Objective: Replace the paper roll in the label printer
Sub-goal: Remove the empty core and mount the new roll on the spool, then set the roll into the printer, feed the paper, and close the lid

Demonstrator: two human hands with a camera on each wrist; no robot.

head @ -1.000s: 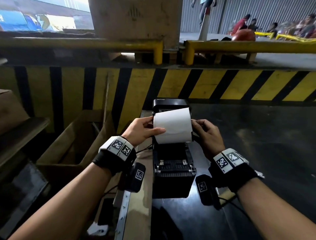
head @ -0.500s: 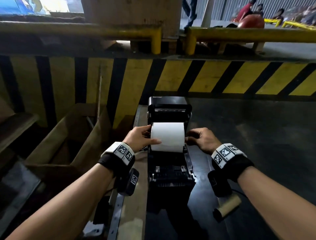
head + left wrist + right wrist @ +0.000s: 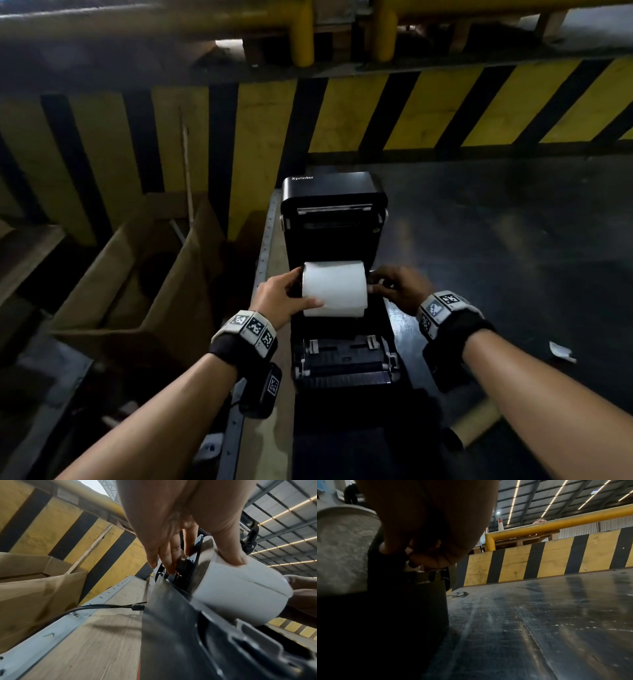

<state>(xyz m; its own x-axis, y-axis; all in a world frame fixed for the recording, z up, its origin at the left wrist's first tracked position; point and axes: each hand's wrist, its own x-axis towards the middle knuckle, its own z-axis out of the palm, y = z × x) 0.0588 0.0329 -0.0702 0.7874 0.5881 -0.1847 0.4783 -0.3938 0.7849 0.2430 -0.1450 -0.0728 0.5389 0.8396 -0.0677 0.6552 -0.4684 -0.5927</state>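
A black label printer [image 3: 342, 359] stands with its lid [image 3: 334, 195] tipped up and back. A white paper roll [image 3: 334, 287] lies across the printer's open bay. My left hand [image 3: 284, 298] grips the roll's left end, thumb [image 3: 229, 555] on the paper and fingers [image 3: 164, 555] down beside a black side guide [image 3: 187, 563]. My right hand [image 3: 400, 291] is at the roll's right end. There its curled fingers [image 3: 428, 559] and thumb pinch the black guide plate [image 3: 388, 566] that stands against the roll [image 3: 339, 547]. The bay under the roll is hidden.
An empty brown cardboard core [image 3: 476, 425] lies on the dark table [image 3: 513, 257] near my right forearm, and a paper scrap [image 3: 561, 353] lies further right. An open cardboard box [image 3: 137, 274] stands at the left. A yellow-black striped barrier [image 3: 445, 109] runs behind. A cable [image 3: 102, 606] plugs into the printer's left side.
Both hands have brought the roll down from above the printer into its open bay. The right hand has shifted from the roll's end to the side guide. The head view has tilted downward.
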